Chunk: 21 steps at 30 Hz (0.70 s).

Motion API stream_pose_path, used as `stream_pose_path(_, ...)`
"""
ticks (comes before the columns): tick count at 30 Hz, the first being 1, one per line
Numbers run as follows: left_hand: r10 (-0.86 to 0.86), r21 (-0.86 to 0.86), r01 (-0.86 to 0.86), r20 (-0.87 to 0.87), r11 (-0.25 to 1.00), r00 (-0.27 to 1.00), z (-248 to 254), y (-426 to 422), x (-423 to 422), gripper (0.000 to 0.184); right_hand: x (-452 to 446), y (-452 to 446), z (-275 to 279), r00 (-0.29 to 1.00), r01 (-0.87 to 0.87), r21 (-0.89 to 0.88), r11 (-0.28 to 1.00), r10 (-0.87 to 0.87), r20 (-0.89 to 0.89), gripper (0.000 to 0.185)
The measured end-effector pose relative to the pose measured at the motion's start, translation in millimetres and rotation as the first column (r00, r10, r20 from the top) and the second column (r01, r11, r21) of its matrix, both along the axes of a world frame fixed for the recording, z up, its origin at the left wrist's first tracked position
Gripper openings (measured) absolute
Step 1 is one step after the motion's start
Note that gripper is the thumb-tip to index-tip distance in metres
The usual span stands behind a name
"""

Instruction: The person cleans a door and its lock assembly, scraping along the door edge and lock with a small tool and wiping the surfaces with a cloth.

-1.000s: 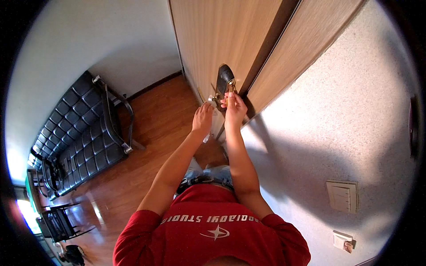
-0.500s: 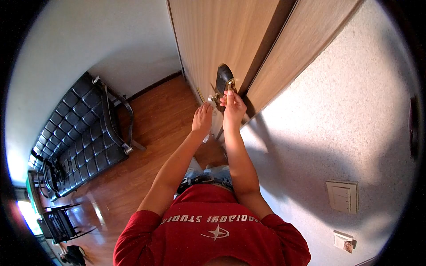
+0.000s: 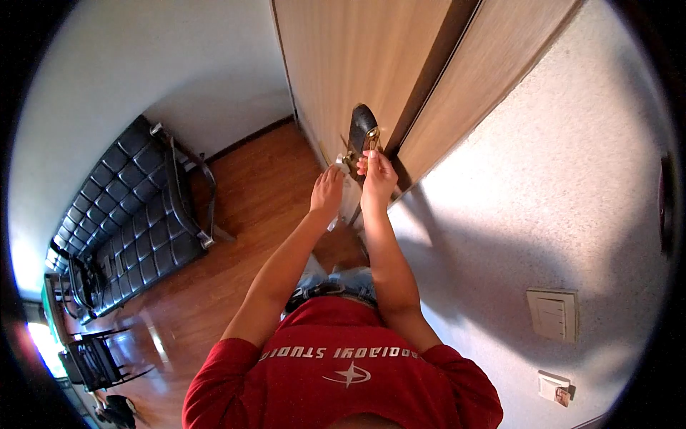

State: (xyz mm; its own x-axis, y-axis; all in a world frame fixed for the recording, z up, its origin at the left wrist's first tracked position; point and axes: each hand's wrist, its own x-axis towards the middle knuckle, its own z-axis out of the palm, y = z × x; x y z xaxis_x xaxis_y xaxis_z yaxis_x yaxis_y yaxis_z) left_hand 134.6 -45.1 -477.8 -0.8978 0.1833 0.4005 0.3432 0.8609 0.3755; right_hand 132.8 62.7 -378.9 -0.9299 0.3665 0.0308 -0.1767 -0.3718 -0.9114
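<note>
A wooden door [image 3: 350,57] carries a dark lock plate [image 3: 363,121] with brass-coloured fittings. My right hand [image 3: 379,179] is at the lower part of this plate, its thumb and fingers pinched on a small brass-coloured piece [image 3: 372,143]. Just to the left, my left hand [image 3: 327,191] has its fingers curled at a translucent white plastic wrapper [image 3: 349,194], which hangs down between both hands. Part of the handle is hidden behind the fingers.
At the left a black tufted sofa [image 3: 132,214] with metal arms stands on the wooden floor [image 3: 250,193]. Chairs [image 3: 96,361] are at the lower left. On the right wall [image 3: 522,179] are a switch panel [image 3: 552,314] and a smaller white fixture [image 3: 554,388].
My right hand has shifted very slightly at the brass-coloured piece, with its fingers still pinched. My left hand has stayed in nearly the same place.
</note>
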Motion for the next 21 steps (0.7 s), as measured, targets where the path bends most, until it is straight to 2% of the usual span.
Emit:
stream_pose_path(9, 0.001, 0.006, -0.001, -0.042, 1.000, 0.999, 2, 0, 3, 0.026, 1, 2, 6, 1.000, -0.025, 0.027, 0.999, 0.025, -0.002, 0.023)
stream_pose_path(21, -0.011, 0.000, 0.011, -0.060, 1.000, 0.998, 4, 1, 5, 0.027, 0, -6, 13, 0.997, 0.069, 0.053, 0.996, -0.068, -0.026, 0.023)
